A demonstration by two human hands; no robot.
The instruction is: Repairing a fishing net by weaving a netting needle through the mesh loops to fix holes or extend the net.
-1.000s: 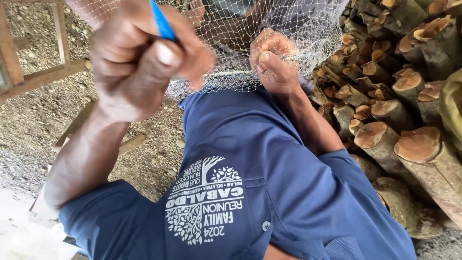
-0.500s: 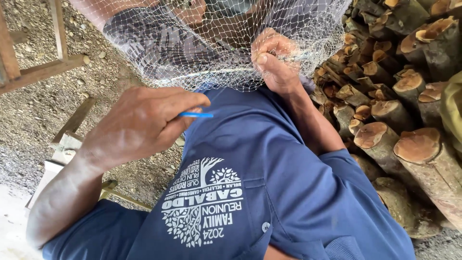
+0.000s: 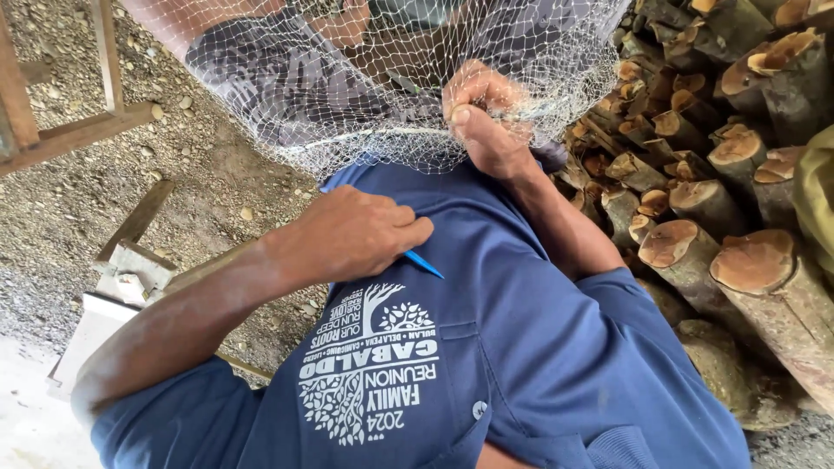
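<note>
In the middle of the frame the left hand (image 3: 352, 236) is resting against the chest of the blue shirt (image 3: 521, 347), its fingers curled closed around a thin blue tool (image 3: 424, 263) whose pointed tip is sticking out toward the lower right of the hand. Higher up, right of centre, the right hand (image 3: 486, 122) is pinching a fold of the fine white net (image 3: 287, 95), with its fingers bunched tight on the mesh. The net is hanging across the top of the frame, draping down to just above the shirt collar. Along the right edge a stack of cut logs (image 3: 712, 200) is lying with sawn ends facing outward. At the left, gravel ground (image 3: 69, 200) is showing beneath a wooden frame (image 3: 78, 130) in the upper left corner.
</note>
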